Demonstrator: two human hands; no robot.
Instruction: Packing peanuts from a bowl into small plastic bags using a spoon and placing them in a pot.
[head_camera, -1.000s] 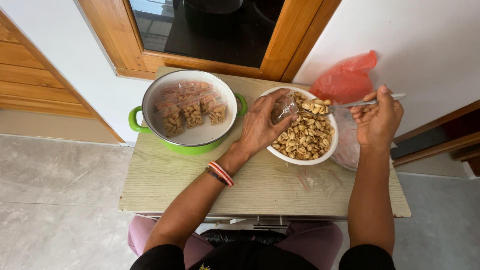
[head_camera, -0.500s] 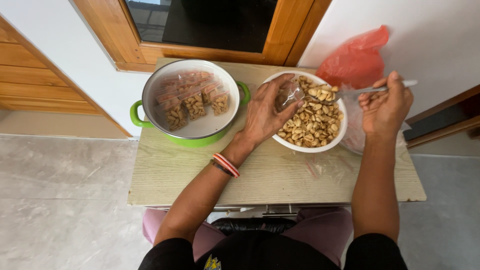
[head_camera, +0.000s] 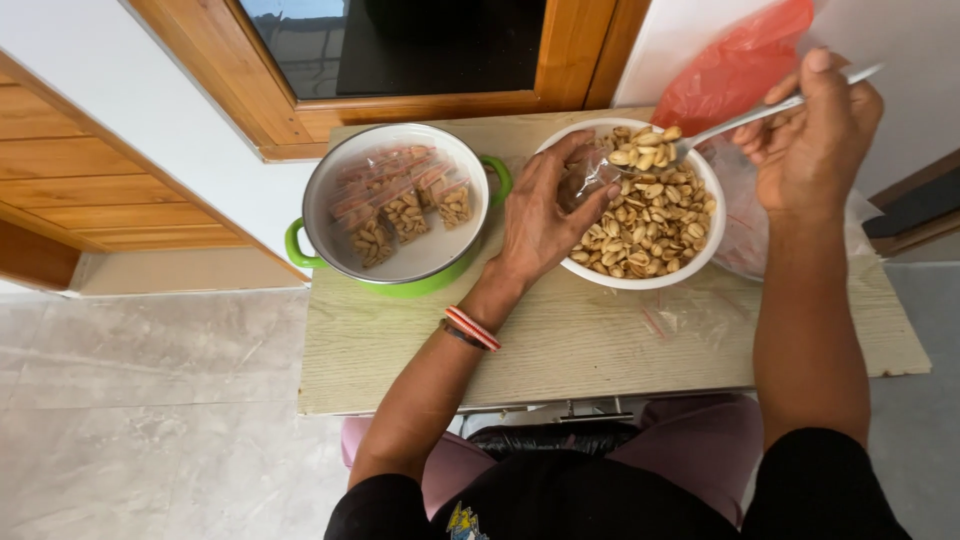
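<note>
My left hand (head_camera: 540, 215) holds a small clear plastic bag (head_camera: 585, 180) open over the left side of a white bowl (head_camera: 640, 280) full of peanuts (head_camera: 650, 225). My right hand (head_camera: 815, 130) grips a metal spoon (head_camera: 735, 120) by its handle. The spoon's bowl is heaped with peanuts and sits right at the mouth of the bag. A striped bangle is on my left wrist.
A green pot (head_camera: 395, 285) with a white inside holds several filled peanut bags (head_camera: 400, 205), left of the bowl. A red plastic bag (head_camera: 735, 65) lies at the back right. Loose clear bags (head_camera: 690, 315) lie on the small wooden table (head_camera: 560, 360). A wooden window frame stands behind.
The spoon has lifted out of the bowl with a load of peanuts to the bag's mouth. My head has shifted, so the table sits further right in view.
</note>
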